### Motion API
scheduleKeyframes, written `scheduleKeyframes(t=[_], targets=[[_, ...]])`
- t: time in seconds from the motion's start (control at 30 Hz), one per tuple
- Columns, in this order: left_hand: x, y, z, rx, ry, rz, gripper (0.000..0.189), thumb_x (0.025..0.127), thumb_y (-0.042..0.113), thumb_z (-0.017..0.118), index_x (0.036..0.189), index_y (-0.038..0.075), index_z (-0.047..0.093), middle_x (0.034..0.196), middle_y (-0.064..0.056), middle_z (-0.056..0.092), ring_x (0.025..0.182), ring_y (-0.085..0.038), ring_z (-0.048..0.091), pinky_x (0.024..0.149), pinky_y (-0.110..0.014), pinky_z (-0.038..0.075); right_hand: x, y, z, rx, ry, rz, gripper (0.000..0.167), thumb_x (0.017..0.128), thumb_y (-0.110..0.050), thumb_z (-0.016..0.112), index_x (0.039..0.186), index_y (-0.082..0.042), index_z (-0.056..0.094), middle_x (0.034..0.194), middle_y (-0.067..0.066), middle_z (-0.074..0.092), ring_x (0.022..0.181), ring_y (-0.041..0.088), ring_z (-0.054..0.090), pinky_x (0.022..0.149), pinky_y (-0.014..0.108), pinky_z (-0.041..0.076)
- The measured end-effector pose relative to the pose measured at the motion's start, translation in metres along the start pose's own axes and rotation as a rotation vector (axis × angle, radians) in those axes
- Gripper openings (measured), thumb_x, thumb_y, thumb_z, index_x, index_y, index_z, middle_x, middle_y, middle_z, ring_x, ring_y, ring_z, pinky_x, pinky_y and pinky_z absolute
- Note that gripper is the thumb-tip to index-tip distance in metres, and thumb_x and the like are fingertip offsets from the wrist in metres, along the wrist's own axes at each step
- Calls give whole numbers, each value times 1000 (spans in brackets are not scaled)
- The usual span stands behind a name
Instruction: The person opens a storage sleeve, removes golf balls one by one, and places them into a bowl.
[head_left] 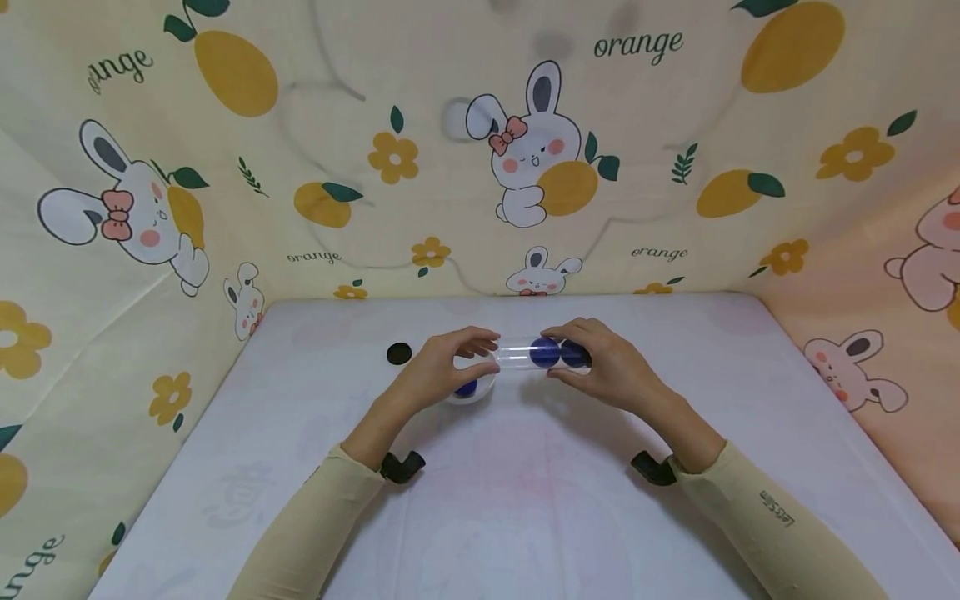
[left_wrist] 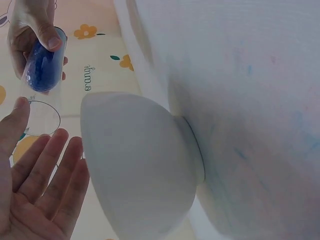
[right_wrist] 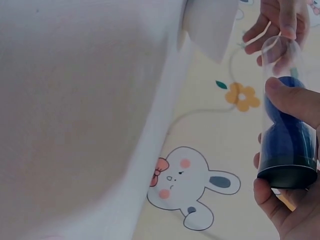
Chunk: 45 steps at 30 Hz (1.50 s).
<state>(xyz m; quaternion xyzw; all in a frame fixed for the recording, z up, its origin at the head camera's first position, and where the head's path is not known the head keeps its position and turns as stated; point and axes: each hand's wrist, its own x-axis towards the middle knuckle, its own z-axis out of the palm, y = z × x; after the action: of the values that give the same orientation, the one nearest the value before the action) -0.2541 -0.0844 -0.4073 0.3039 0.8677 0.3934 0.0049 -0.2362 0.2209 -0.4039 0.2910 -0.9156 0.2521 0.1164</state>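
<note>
My right hand (head_left: 603,367) grips a clear plastic tube (head_left: 513,353), thumb on one side and fingers round the other. Two blue balls (head_left: 545,352) sit inside, towards a black end cap (right_wrist: 287,176). The tube lies about level in the head view, its uncapped end to the left. At that end my left hand (head_left: 442,362) has thumb and loosely spread fingers on either side of the rim; whether they touch it is unclear. Beneath the left hand stands a white bowl (left_wrist: 142,165) with a blue ball (head_left: 467,388) in it, partly hidden.
A round black disc (head_left: 399,353) lies on the white-covered table (head_left: 517,500), left of the bowl. Behind the table and along both sides hangs a printed cloth (head_left: 450,75) with rabbits and oranges. Dark curved pieces (head_left: 403,467) stick out at both wrists.
</note>
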Motion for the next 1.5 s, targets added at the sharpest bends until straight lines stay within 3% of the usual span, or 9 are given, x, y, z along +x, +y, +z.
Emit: scheduleKeyframes(t=[0.47, 0.87, 1.07, 1.5], targets=[[0, -2, 1, -3, -3, -3, 46, 99, 29, 81, 142, 17, 66, 128, 2, 76, 118, -20, 72, 107, -38, 58, 1, -4, -2, -25, 10, 7, 58, 88, -28, 92, 141, -21, 69, 127, 6, 69, 110, 26, 62, 90, 48, 61], [0, 0, 1, -44, -23, -22, 46, 100, 28, 80, 142, 15, 66, 130, -4, 75, 121, -30, 71, 108, -53, 56, 1, -4, -3, -18, 32, -22, 59, 85, -22, 95, 138, -18, 71, 124, 5, 71, 112, 26, 64, 86, 47, 60], [0, 0, 1, -30, -25, -40, 48, 99, 31, 81, 142, 16, 67, 131, -2, 74, 119, -24, 71, 108, -51, 57, 1, -4, -3, -12, 17, -22, 58, 88, -24, 93, 140, -15, 70, 127, 9, 71, 115, 28, 64, 92, 51, 61], [-1, 1, -2, -45, -37, -56, 47, 99, 33, 81, 140, 16, 68, 126, -1, 75, 118, -22, 70, 108, -50, 57, -1, -2, 1, 8, -4, -9, 54, 92, -28, 89, 141, -18, 69, 123, 3, 72, 107, 25, 65, 80, 43, 59]])
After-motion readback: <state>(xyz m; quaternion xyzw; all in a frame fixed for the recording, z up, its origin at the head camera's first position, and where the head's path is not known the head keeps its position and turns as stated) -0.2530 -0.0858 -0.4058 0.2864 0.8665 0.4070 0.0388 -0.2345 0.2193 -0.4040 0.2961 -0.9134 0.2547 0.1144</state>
